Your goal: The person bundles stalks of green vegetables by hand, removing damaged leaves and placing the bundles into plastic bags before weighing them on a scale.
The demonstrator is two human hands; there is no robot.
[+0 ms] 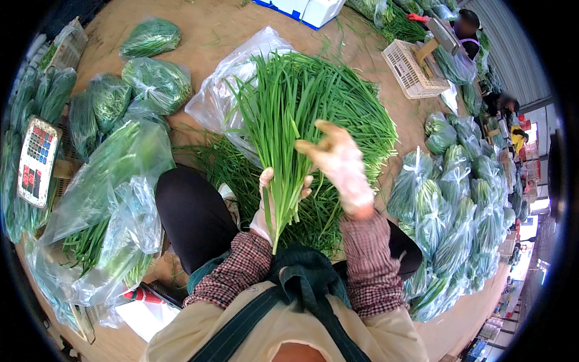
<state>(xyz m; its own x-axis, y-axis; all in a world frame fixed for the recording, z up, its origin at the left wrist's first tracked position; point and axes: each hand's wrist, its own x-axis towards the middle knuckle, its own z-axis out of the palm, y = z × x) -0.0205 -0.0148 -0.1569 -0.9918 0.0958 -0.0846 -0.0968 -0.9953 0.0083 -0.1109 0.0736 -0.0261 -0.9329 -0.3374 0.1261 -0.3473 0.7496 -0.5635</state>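
Note:
My left hand (pixel 262 214), in a pale glove, is wrapped round the lower stalks of a bunch of garlic chives (pixel 274 120). The bunch stands fanned out, leaf ends pointing away from me, a few stalks hanging below my grip. To the right of the leaves is my right hand (pixel 341 163), gloved and stained yellowish at the fingertips. Its thumb and fingers are apart, close to the bunch, with nothing visible between them. A large heap of loose chives (pixel 356 108) lies behind and beneath the bunch. Clear plastic sheeting (pixel 220 90) spreads beside the heap.
An open plastic bag of greens (pixel 114 193) lies at my left, near a scale keypad (pixel 39 161). Filled bags (pixel 157 84) sit at far left; tied bags (pixel 446 211) are stacked at right. A cream crate (pixel 413 72) and another person (pixel 467 33) are at far right.

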